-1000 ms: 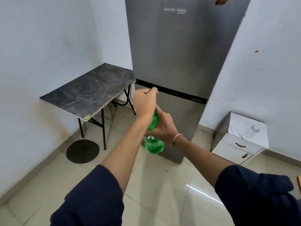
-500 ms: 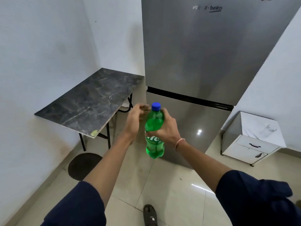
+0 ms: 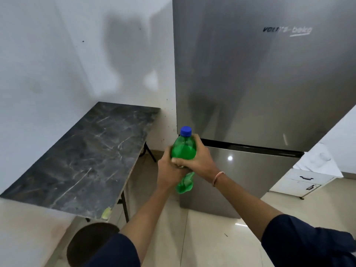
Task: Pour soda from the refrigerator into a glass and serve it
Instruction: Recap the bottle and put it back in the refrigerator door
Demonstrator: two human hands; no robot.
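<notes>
Refrigerator (image 3: pixel 260 93) doors are sitting closed now, filling more of the view than a second ago, since the camera is tilting upward and nearer. That suggests the fetching part of the task is done and the opening part is starting.

Counter (image 3: pixel 81 157), the dark marbled one at the left, is lying bare, just beside the refrigerator. At the right, a white drawer cabinet (image 3: pixel 306 180) is partly cut off by the frame; the glass seen on it earlier is too blurred here to make out.

Bottle (image 3: pixel 184 151), green and upright, is being held in mid-air in front of the lower refrigerator door. The right hand (image 3: pixel 198 160) is wrapping round its middle with fingers (image 3: pixel 178 160) curled tight across the front. The left hand (image 3: pixel 169 174), which a second ago was covering the top and half a second ago was hanging open beside the bottle, is closing on the lower body, pressed against the right.

Cap (image 3: pixel 185 131), blue, is showing fully, apparently seated on the neck. I judge it is not yet off, so nothing can be poured until it is, and the glass is well apart from the bottle.
</notes>
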